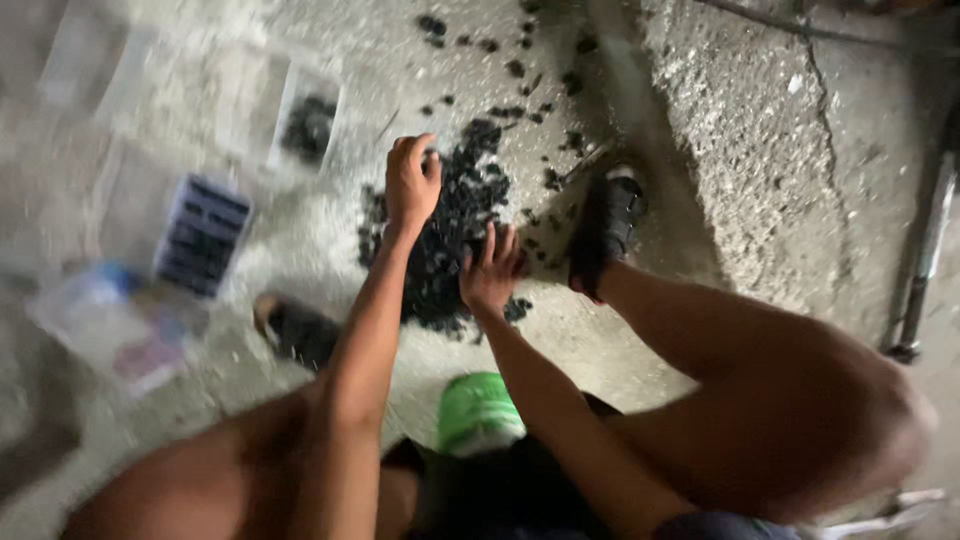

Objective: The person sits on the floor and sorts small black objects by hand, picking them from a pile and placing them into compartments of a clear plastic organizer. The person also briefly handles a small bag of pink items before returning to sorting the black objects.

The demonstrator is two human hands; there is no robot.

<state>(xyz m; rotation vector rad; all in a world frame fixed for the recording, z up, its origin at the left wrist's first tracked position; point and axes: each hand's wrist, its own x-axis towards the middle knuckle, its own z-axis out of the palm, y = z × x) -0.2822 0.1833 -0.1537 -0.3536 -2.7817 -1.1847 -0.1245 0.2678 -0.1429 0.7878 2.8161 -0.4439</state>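
the heap of small black lumps (450, 240) lying loose on the concrete floor (760, 150) between the feet is judged light, hard and crumbly, best scooped from its edge, where the left hand (412, 180) is seen clenched and the right hand (490, 272) spread flat

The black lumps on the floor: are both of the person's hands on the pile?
Yes, the left hand and right hand both rest on the pile of black lumps.
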